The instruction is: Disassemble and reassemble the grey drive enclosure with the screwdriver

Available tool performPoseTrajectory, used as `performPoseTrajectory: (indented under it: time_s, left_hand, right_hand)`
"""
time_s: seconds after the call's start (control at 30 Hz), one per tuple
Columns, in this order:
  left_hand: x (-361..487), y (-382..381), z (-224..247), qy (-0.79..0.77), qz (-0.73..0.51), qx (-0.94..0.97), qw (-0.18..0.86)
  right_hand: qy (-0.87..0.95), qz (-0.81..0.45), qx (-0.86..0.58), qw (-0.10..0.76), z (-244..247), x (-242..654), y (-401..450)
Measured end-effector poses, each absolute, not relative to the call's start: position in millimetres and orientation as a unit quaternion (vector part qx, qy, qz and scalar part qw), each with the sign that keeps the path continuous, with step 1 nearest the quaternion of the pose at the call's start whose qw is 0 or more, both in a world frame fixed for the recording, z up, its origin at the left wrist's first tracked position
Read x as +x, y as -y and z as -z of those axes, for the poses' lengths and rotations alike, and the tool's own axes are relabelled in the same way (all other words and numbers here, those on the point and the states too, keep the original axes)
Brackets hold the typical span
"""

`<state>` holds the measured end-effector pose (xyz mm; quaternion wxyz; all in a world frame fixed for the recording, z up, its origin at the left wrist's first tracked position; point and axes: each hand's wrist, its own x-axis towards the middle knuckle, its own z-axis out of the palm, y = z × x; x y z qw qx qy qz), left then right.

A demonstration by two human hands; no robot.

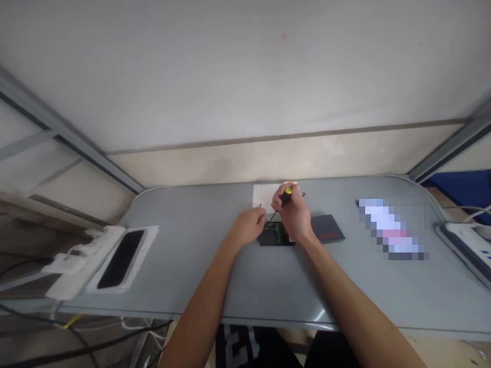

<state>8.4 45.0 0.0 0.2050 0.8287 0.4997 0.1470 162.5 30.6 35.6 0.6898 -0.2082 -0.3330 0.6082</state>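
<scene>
My right hand (297, 214) is wrapped round a screwdriver (286, 194) with a black and yellow handle. Its thin shaft slants down and left to an opened black device with a green circuit board (273, 234), which lies flat on the grey table. At the board's upper left corner, my left hand (251, 225) is closed with its fingers curled in near the screwdriver tip; what they pinch, if anything, is hidden. Just right of the device sits a flat dark grey piece (328, 228) with reddish marking, partly behind my right wrist. A white sheet (263, 194) lies behind my hands.
On the left of the grey table (187, 266), a black-screened phone (120, 259) rests on white paper beside a white power strip (90, 260) with plugs and cables. Rightward lie a pixelated oblong item (391, 229) and a white and dark device (466, 250). Metal posts flank the table.
</scene>
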Motion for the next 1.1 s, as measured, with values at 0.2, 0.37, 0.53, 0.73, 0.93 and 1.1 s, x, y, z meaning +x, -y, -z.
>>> performPoseTrajectory:
  time_s: [0.2, 0.37, 0.53, 0.73, 0.93, 1.1]
  left_hand:
    - [8, -45, 0, -0.505, -0.143, 0.826, 0.205]
    - [7, -44, 1, -0.498, -0.154, 0.828, 0.206]
    - [8, -45, 1, -0.5, -0.149, 0.826, 0.212]
    - [7, -45, -1, -0.498, -0.154, 0.824, 0.222]
    - [8, -40, -9, -0.47, -0.205, 0.825, 0.238]
    - [9, -36, -15, -0.438, -0.214, 0.834, 0.259]
  right_hand:
    - [0.324, -0.609, -0.219, 0.69, -35, 161, -31]
    - [0.329, -0.605, -0.22, 0.691, -36, 162, -30]
    - [0.338, -0.61, -0.224, 0.681, -35, 161, -31]
    - [0.332, -0.601, -0.216, 0.694, -34, 161, -32]
    - [0.309, -0.618, -0.195, 0.696, -38, 165, -33]
    - [0.288, -0.6, -0.215, 0.715, -39, 179, -38]
